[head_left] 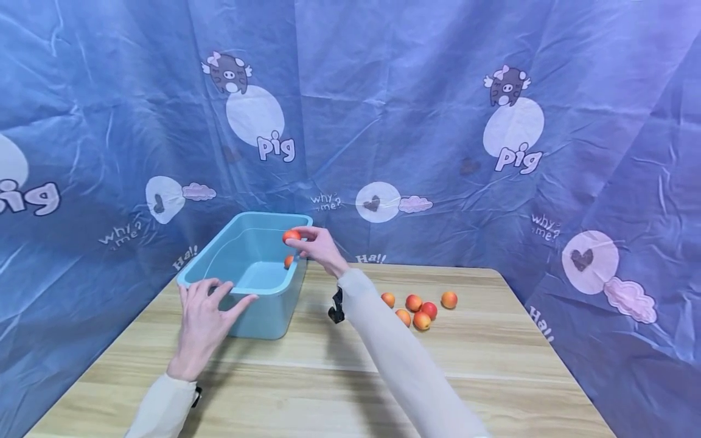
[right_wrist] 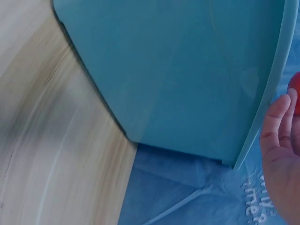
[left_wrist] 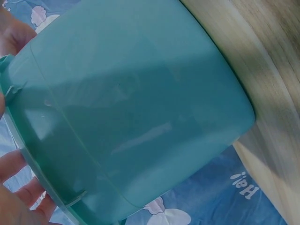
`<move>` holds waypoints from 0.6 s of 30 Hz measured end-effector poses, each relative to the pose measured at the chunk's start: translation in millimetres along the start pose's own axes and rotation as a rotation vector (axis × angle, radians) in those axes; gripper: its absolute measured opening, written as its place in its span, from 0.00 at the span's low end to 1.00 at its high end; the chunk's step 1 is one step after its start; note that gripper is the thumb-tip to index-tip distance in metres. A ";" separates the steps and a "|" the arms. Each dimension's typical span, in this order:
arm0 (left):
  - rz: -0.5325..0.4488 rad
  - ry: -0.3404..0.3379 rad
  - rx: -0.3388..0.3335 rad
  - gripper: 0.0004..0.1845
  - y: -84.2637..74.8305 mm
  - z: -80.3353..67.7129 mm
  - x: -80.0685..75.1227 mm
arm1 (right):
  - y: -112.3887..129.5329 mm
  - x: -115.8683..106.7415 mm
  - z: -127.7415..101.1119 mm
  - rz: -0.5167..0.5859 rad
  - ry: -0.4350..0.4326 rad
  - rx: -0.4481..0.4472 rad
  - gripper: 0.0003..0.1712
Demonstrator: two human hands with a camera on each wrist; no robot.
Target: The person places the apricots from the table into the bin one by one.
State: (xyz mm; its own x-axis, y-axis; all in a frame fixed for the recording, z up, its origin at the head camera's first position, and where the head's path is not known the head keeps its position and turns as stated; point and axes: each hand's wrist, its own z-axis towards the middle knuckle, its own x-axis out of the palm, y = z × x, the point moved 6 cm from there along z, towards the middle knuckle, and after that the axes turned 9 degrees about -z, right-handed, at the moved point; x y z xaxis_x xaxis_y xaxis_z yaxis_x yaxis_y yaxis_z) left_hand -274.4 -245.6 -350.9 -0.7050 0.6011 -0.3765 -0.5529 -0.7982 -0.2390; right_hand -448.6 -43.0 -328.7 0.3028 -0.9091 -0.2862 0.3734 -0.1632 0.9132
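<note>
A teal plastic bin [head_left: 249, 255] stands on the wooden table [head_left: 328, 383] at the left. My left hand [head_left: 219, 293] rests on its near rim with the fingers straight and spread. My right hand [head_left: 300, 241] reaches over the bin's right rim and pinches a small orange-red fruit [head_left: 291, 235] above the inside. Another such fruit [head_left: 288, 261] lies inside against the right wall. In the left wrist view the bin's outer wall [left_wrist: 131, 108] fills the picture, with fingers [left_wrist: 14, 168] at its edge. In the right wrist view, the bin wall [right_wrist: 178, 70], my right hand [right_wrist: 281, 154] and a sliver of the fruit [right_wrist: 295, 91] show.
Several more orange-red fruits [head_left: 418, 307] lie in a cluster on the table to the right of my right arm. A blue printed cloth [head_left: 438, 121] hangs close behind and along both sides of the table.
</note>
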 end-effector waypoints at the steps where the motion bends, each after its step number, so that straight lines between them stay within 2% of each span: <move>1: 0.000 -0.001 0.001 0.30 0.2 -0.2 -0.5 | 1.1 2.4 1.2 -0.008 -0.001 0.000 0.21; 5: 0.005 -0.010 0.011 0.32 0.0 -1.2 -1.3 | 4.0 8.0 3.2 -0.034 -0.014 0.009 0.20; 13: 0.015 0.013 0.013 0.28 -1.6 -0.1 0.7 | 8.1 7.4 5.4 -0.071 -0.057 0.012 0.20; 18: 0.011 -0.012 0.024 0.34 -2.5 -1.4 -0.6 | 9.3 9.7 7.7 -0.110 -0.070 0.031 0.20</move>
State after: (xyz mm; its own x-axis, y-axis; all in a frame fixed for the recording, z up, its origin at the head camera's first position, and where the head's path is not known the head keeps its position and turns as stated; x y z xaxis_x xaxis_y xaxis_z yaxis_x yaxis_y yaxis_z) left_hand -271.9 -244.1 -351.3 -0.7160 0.5931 -0.3683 -0.5558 -0.8035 -0.2134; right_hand -448.9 -56.3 -320.8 0.1992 -0.9093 -0.3653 0.3732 -0.2743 0.8863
